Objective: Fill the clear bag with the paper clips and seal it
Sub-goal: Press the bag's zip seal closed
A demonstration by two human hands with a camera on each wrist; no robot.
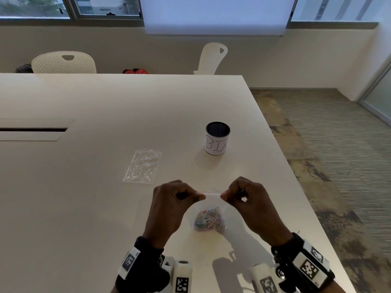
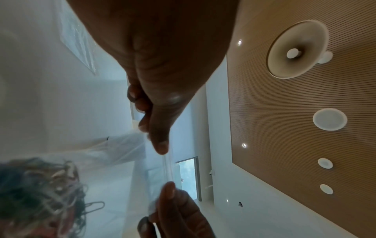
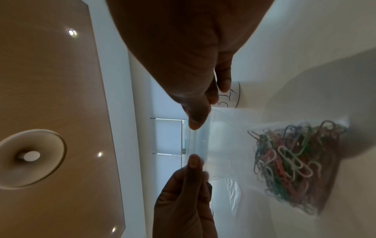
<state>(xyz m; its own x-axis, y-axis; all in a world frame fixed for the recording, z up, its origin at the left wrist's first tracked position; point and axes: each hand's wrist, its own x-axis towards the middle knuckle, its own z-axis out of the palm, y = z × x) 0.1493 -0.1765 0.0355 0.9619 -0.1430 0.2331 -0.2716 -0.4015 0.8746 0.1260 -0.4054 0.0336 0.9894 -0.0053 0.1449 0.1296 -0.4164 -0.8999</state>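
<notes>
the left hand [image 1: 169, 205] pinches the left end of the clear bag's [image 1: 209, 208] top strip; the right hand [image 1: 250, 203] pinches the right end. the paper clips [image 1: 208, 220] sit bunched at its bottom, above the table [image 1: 84, 187].

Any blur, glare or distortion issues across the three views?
Head: wide-angle bowing at the edges, hand shadows on the table, clear bag faint. Left wrist: paper clips blurred, left hand dark against bright walls. Right wrist: paper clips sharper, right hand underexposed, ceiling spots flare.
</notes>
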